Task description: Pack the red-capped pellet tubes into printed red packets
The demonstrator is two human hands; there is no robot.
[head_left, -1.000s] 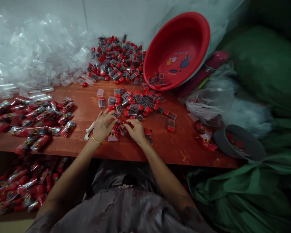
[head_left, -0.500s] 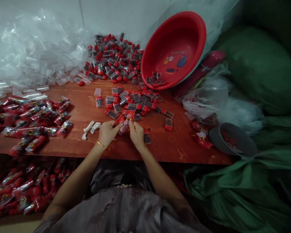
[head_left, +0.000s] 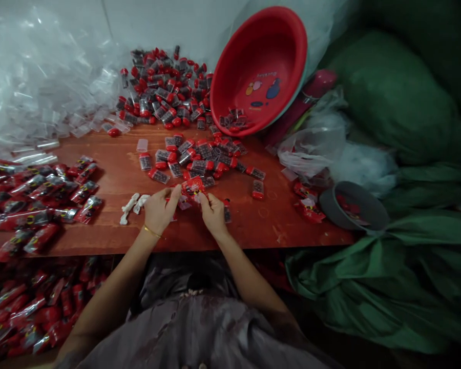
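Both hands — the left hand (head_left: 162,207) and the right hand (head_left: 214,212) — pinch a red printed wrapper (head_left: 193,188) between fingers and thumbs, above the table (head_left: 234,233) near the middle of its front edge. Just beyond the wrapper lie small clear containers with red caps (head_left: 202,165), loosely scattered. Two crumpled white pieces (head_left: 129,207) rest near the left hand. Filled red packets (head_left: 46,192) spread over the table's left end; toward its right front corner — beside more red packaging (head_left: 309,205) — stands a grey bowl (head_left: 353,206).
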